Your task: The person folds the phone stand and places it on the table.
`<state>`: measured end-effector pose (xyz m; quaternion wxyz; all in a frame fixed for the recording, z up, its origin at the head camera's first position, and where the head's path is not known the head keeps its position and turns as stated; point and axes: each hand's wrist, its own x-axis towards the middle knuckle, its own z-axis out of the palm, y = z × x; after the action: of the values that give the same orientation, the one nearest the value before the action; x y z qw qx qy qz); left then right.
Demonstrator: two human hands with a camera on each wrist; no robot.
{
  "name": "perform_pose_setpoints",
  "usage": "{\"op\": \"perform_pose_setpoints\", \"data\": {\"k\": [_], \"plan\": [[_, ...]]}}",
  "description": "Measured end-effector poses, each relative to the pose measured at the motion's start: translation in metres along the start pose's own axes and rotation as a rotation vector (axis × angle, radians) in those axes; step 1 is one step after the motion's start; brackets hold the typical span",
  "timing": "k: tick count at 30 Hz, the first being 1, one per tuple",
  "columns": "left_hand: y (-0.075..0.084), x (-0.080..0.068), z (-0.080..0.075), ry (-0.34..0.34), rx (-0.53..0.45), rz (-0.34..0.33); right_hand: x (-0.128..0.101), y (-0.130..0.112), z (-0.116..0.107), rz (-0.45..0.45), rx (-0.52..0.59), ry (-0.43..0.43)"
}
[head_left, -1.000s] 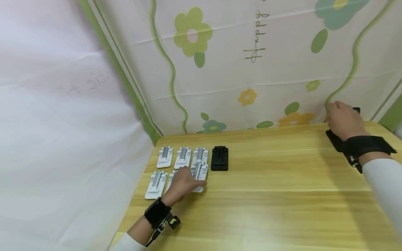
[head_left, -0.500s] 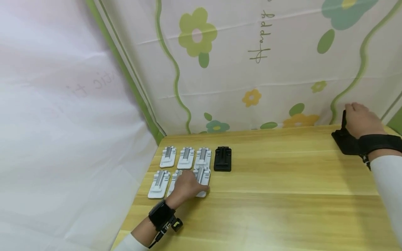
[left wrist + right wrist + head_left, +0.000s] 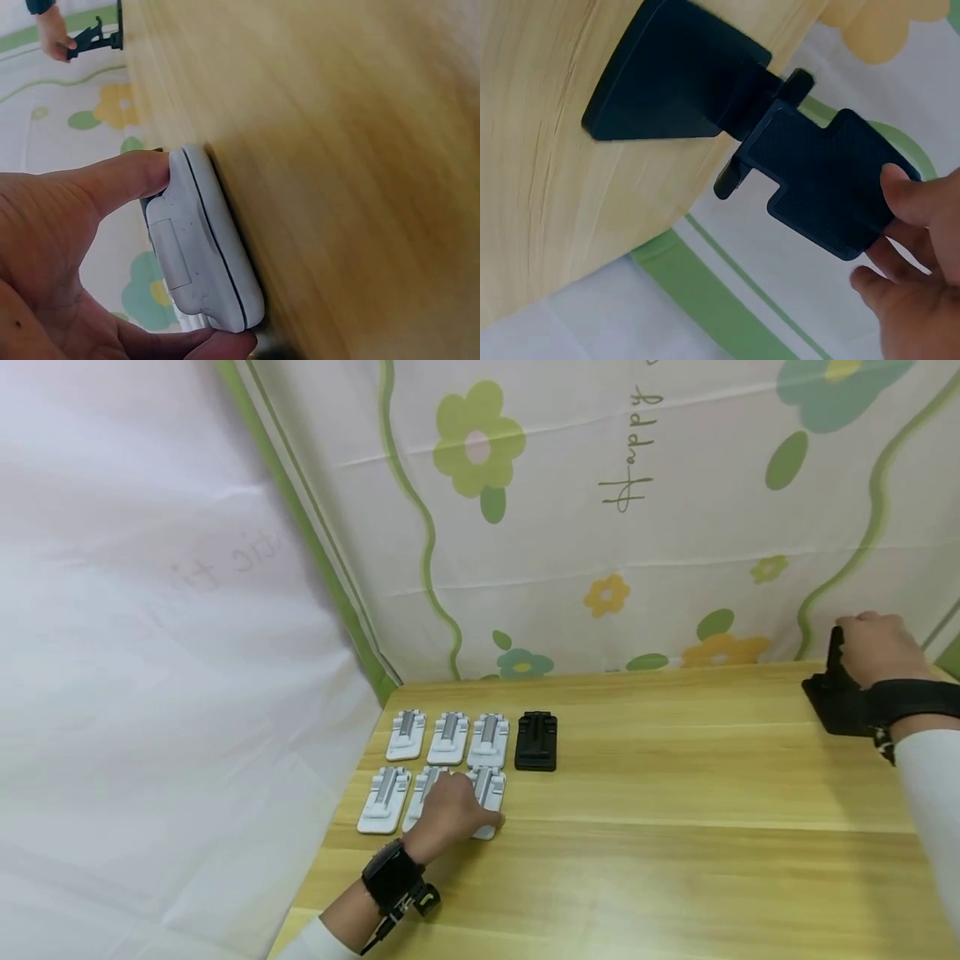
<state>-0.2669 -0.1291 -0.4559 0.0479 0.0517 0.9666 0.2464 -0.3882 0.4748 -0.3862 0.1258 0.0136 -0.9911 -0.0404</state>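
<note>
In the head view my left hand (image 3: pixel 448 817) pinches a white folding phone stand (image 3: pixel 489 789) by its sides, at the right end of the front row. The left wrist view shows the thumb on one side edge of that stand (image 3: pixel 206 240) and fingertips on the other, close over the table. At the far right my right hand (image 3: pixel 883 650) holds the upper plate of an unfolded black phone stand (image 3: pixel 834 706). In the right wrist view, thumb and fingers grip the outer end of that plate (image 3: pixel 832 180), while its base (image 3: pixel 671 75) lies against the wood.
Several folded white phone stands (image 3: pixel 406 737) lie in two rows on the left of the wooden table (image 3: pixel 637 860). A folded black phone stand (image 3: pixel 536 742) lies at the right end of the back row. A printed curtain (image 3: pixel 540 543) hangs along the back edge.
My left hand has brought the white phone stand nearer the front, off its overlap with the one behind. The black phone stand's upper plate has swung upright in my right hand. The view has shifted slightly.
</note>
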Motion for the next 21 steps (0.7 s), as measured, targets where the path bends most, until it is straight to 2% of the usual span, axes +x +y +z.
{"op": "perform_pose_setpoints", "data": {"k": [5, 9, 12, 17, 21], "plan": [[0.001, 0.001, -0.002, -0.017, -0.008, 0.009, -0.007, 0.0, -0.006, 0.076, 0.035, 0.072], [0.002, 0.001, -0.003, -0.034, 0.006, 0.0, -0.011, -0.001, -0.009, 0.033, 0.093, 0.141], [0.003, 0.001, -0.004, -0.046, 0.021, 0.002, -0.012, -0.001, -0.015, -0.007, 0.088, 0.159], [0.004, 0.0, -0.006, -0.07, 0.04, -0.001, -0.008, 0.0, -0.03, -0.098, 0.044, 0.088], [0.005, 0.0, -0.008, -0.089, 0.059, -0.027, 0.0, -0.008, -0.048, -0.18, 0.082, -0.004]]}}
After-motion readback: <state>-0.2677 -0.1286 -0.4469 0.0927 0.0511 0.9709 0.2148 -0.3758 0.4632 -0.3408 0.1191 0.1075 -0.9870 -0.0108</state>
